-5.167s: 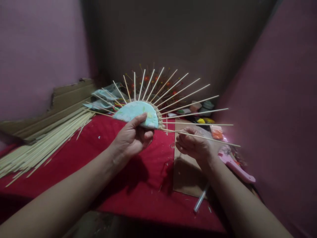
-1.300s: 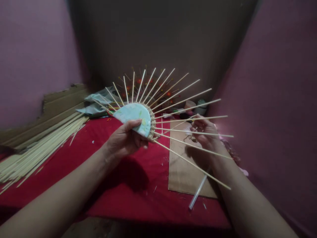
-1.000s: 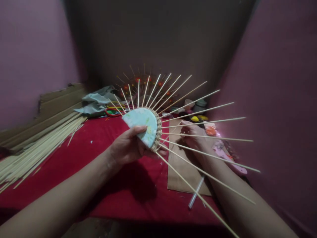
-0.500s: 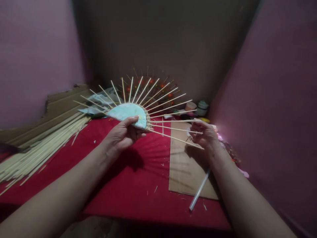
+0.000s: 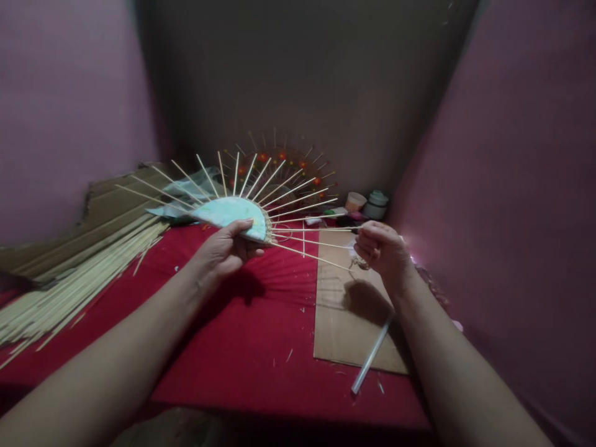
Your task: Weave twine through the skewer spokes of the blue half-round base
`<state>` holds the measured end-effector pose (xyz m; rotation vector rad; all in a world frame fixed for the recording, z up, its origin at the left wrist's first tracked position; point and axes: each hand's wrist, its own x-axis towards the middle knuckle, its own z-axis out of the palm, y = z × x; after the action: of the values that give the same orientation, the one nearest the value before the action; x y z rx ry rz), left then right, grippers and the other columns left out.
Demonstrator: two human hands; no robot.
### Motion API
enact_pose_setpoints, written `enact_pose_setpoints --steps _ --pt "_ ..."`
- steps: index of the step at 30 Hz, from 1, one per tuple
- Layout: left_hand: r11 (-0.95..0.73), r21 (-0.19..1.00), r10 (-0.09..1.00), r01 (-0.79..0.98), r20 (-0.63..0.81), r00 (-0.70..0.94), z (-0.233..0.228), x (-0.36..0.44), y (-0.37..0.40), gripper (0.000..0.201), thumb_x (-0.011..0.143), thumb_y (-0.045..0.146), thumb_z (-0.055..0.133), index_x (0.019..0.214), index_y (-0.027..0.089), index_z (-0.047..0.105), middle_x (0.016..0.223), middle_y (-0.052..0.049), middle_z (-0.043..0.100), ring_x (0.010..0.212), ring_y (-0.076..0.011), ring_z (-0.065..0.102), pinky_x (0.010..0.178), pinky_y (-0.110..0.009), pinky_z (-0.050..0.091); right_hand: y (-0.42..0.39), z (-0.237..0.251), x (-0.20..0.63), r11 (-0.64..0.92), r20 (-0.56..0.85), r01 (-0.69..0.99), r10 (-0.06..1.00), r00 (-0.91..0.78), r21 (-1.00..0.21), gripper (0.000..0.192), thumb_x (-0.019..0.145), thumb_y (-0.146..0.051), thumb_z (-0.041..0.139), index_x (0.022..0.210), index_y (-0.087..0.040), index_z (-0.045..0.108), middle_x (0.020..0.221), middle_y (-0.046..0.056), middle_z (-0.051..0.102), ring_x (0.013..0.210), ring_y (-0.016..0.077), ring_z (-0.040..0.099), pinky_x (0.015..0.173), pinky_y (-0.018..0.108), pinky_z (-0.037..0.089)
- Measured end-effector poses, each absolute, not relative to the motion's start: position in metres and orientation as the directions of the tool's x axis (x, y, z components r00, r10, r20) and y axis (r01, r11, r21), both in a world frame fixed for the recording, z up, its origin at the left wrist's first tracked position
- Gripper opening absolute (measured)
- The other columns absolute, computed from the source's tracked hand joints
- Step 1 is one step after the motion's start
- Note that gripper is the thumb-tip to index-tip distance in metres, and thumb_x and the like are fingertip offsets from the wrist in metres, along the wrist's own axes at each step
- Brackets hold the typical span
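Note:
My left hand [image 5: 222, 249] grips a half-round base [image 5: 228, 211] covered in pale blue-green cloth, thumb on top. Several thin bamboo sticks [image 5: 302, 205] fan out from its woven rim, and the piece lies almost flat above the red cloth [image 5: 261, 329]. Over by the tips of the rightmost sticks is my right hand [image 5: 384, 248], its fingers pinched on a thin brown twine [image 5: 359, 264] that hangs just below it. Where the twine meets the rim I cannot make out.
A big bundle of loose bamboo sticks [image 5: 69, 279] lies at the left beside torn cardboard [image 5: 107, 198]. A brown cardboard sheet [image 5: 344, 323] carries a clear glue stick [image 5: 371, 359]. Another stick fan with red beads [image 5: 284, 162] and small jars [image 5: 372, 203] stand at the back.
The fan piece has tipped from steeply tilted to nearly flat and shifted left. My right hand has drawn out from among the sticks to their tips.

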<state>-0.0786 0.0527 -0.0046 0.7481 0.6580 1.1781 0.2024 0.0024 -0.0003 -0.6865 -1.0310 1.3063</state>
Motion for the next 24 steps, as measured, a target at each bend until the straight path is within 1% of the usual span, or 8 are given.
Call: enact_pose_setpoints --steps 8,12,14,15,17,19,21,24 --pt "0.25 0.78 0.935 -0.573 -0.041 0.353 0.002 -0.082 0.045 0.013 0.076 0.006 0.049 0.081 0.015 0.058 0.061 -0.003 0.064 0.047 -0.0191 0.062 0.034 -0.025 0.046 0.019 -0.011 0.204 0.091 0.074 -0.345 0.995 0.064 -0.934 0.031 0.06 -0.024 0.068 0.052 -0.02 0.039 0.038 -0.012 0.02 0.034 0.0031 0.014 0.032 0.017 0.018" --pt "0.292 0.736 0.901 -0.611 0.003 0.434 0.005 -0.081 0.037 0.015 0.079 0.007 0.045 0.082 0.015 0.058 0.065 -0.003 0.065 0.051 -0.0189 0.063 0.032 -0.022 0.045 0.022 -0.023 0.192 0.141 0.101 -0.223 0.978 0.183 -0.965 0.024 0.06 -0.027 0.07 0.06 -0.02 0.047 0.039 -0.012 0.028 0.035 0.0043 0.023 0.034 0.018 0.024" --pt "0.285 0.729 0.895 -0.622 0.03 0.444 0.005 -0.079 0.032 0.016 0.08 0.008 0.045 0.084 0.014 0.059 0.066 -0.004 0.066 0.053 -0.0192 0.064 0.032 -0.022 0.045 0.019 -0.027 0.183 0.175 0.16 -0.052 0.962 0.22 -0.983 0.02 0.063 -0.028 0.069 0.059 -0.019 0.051 0.042 -0.008 0.038 0.038 0.0066 0.033 0.038 0.02 0.029" --pt "0.28 0.733 0.892 -0.62 0.039 0.45 0.005 -0.076 0.029 0.015 0.08 0.009 0.045 0.086 0.014 0.059 0.066 -0.005 0.066 0.054 -0.0201 0.065 0.033 -0.022 0.046 0.017 -0.028 0.178 0.208 0.233 0.128 0.945 0.231 -0.97 0.017 0.065 -0.028 0.066 0.059 -0.018 0.054 0.046 -0.005 0.045 0.043 0.009 0.04 0.043 0.023 0.035" --pt "0.286 0.747 0.882 -0.6 0.039 0.469 0.004 -0.072 0.024 0.014 0.08 0.011 0.047 0.089 0.012 0.058 0.067 -0.007 0.066 0.057 -0.0222 0.066 0.034 -0.022 0.047 0.011 -0.028 0.169 0.309 0.446 0.489 0.874 0.192 -0.816 0.008 0.069 -0.026 0.062 0.069 -0.018 0.062 0.069 0.004 0.061 0.067 0.0173 0.055 0.063 0.032 0.046" --pt "0.301 0.75 0.874 -0.588 0.029 0.485 0.003 -0.067 0.021 0.014 0.08 0.012 0.048 0.089 0.011 0.058 0.067 -0.008 0.066 0.058 -0.0229 0.066 0.034 -0.022 0.047 0.004 -0.025 0.16 0.41 0.629 0.676 0.771 0.103 -0.613 0.027 0.069 -0.018 0.058 0.095 -0.019 0.065 0.102 0.009 0.063 0.098 0.0246 0.053 0.088 0.042 0.042" --pt "0.312 0.745 0.875 -0.589 0.016 0.484 0.001 -0.064 0.02 0.013 0.08 0.012 0.049 0.089 0.011 0.057 0.067 -0.008 0.066 0.057 -0.0221 0.065 0.035 -0.023 0.047 -0.005 -0.02 0.151 0.499 0.705 0.686 0.709 0.029 -0.53 0.051 0.068 -0.011 0.053 0.118 -0.02 0.055 0.124 0.009 0.053 0.116 0.0244 0.045 0.101 0.043 0.033" --pt "0.314 0.744 0.883 -0.589 -0.001 0.47 -0.002 -0.061 0.021 0.015 0.079 0.011 0.05 0.092 0.012 0.057 0.068 -0.007 0.066 0.055 -0.0219 0.065 0.034 -0.023 0.047 -0.019 -0.012 0.139 0.587 0.64 0.492 0.765 -0.076 -0.643 0.056 0.072 -0.012 0.051 0.126 -0.025 0.049 0.131 0.004 0.049 0.121 0.0221 0.043 0.103 0.04 0.032"
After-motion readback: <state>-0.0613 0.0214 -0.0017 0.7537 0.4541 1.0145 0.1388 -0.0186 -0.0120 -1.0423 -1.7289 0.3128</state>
